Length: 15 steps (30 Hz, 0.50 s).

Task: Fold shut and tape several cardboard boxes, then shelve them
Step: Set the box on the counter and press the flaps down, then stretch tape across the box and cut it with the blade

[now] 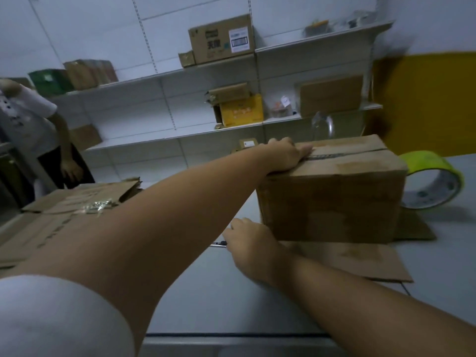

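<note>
Near edge of the grey table (206, 292): right hand (251, 247) sits low at the front-left bottom corner of the cardboard box (329, 202), back of the hand to camera. Fingers curl down and away. A slim dark tip (219, 244) pokes out on the thumb side; I can't tell whether it's pinched or just lying under the hand. Box stands on a flat cardboard sheet (360, 261), centre-right of the table, top flaps folded shut, with a dark strip (334, 156) running along the seam. Left hand (286, 155) lies palm-down on the box top at its left end, fingers straight and close together, pointing along the seam. Yellow-green tape roll (435, 184) stands on edge just behind the box's right side. Left of my arm, flattened cartons (64, 210) are stacked, with crumpled clear tape on top. Beyond them a second person (25, 119) stands at the left edge in a white top, arm hanging. Back wall: white shelves (180, 135) holding a printed brown carton (221, 39) up top, a yellow box (242, 110) mid-level and more brown cartons either side, blurred.
</note>
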{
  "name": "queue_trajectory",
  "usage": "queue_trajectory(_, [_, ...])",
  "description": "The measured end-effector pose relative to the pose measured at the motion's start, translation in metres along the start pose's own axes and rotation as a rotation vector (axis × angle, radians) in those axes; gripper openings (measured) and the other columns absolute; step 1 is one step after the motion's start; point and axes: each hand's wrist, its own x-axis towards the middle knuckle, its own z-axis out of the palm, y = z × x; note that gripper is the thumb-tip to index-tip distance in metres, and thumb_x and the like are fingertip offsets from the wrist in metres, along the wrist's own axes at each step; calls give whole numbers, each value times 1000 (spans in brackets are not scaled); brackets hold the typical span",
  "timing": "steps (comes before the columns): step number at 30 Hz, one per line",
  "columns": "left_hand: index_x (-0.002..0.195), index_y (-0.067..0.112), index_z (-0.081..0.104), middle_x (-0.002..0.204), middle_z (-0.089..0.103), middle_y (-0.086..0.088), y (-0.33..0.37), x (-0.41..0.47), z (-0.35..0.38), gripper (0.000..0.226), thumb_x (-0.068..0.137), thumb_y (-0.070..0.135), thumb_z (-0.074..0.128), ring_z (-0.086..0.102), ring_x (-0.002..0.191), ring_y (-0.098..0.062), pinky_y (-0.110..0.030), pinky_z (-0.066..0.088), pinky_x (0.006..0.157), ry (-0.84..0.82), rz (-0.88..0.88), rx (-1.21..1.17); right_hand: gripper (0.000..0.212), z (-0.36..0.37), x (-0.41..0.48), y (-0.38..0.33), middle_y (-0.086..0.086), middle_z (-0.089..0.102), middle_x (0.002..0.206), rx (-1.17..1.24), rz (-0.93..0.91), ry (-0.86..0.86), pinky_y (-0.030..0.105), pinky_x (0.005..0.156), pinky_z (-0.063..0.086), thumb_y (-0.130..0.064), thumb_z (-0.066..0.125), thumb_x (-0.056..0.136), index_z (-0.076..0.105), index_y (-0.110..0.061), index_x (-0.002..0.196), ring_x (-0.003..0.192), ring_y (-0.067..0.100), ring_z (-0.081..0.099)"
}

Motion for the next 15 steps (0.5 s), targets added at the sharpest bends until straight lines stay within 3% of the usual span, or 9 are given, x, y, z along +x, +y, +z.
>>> queue_trajectory(4, [143, 26, 33, 146, 35, -12, -2, -2, 0, 70, 89, 70, 25, 35, 131, -34, -53, 30, 106, 19, 14, 44, 21, -37, -6, -6, 15, 59, 109, 14, 48, -156, 31, 71, 43, -14, 45, 95, 53, -6, 112, 95, 28, 59])
queue_trajectory(6, [143, 26, 33, 147, 33, -12, -4, -1, 0, 71, 88, 71, 25, 34, 132, -35, -53, 30, 107, 25, 20, 50, 26, -61, -28, 0, 13, 58, 104, 124, 66, -306, 29, 72, 45, -16, 44, 96, 51, -12, 120, 96, 28, 60])
queue_trajectory(8, [141, 26, 36, 143, 37, -13, -8, 5, 3, 71, 87, 72, 26, 39, 128, -35, -54, 32, 106, 43, 30, 9, 18, -83, -66, 20, 4, 59, 91, 245, 132, -317, 26, 66, 44, -23, 47, 93, 58, -22, 108, 95, 24, 60])
queue_trajectory(10, [137, 26, 41, 137, 44, -12, -15, 13, 5, 71, 85, 73, 27, 46, 122, -33, -53, 37, 103, 70, 56, -41, 11, -109, -111, 51, -5, 65, 85, 423, 278, -191, 25, 66, 46, -27, 51, 87, 62, -30, 87, 85, 11, 61])
queue_trajectory(13, [136, 30, 41, 137, 44, -9, -27, 22, -2, 72, 83, 76, 24, 47, 121, -30, -52, 37, 103, 45, 126, -17, 42, -147, -171, 96, -8, 66, 60, 848, 473, 158, 8, 51, 40, 5, 56, 86, 72, -29, 67, 53, -2, 56])
queue_trajectory(14, [137, 32, 40, 139, 43, -6, -31, 22, -7, 69, 84, 74, 24, 45, 123, -28, -51, 36, 105, 19, 158, -14, 38, -157, -186, 113, -4, 61, 50, 960, 529, 343, 7, 43, 36, 3, 59, 85, 75, -22, 63, 41, -1, 50])
queue_trajectory(15, [138, 33, 38, 140, 42, -3, -34, 20, -12, 63, 88, 70, 26, 44, 125, -26, -49, 34, 106, -18, 197, -20, 28, -165, -195, 128, -3, 52, 42, 1022, 573, 496, 8, 37, 30, -17, 63, 86, 75, -19, 61, 34, -1, 41])
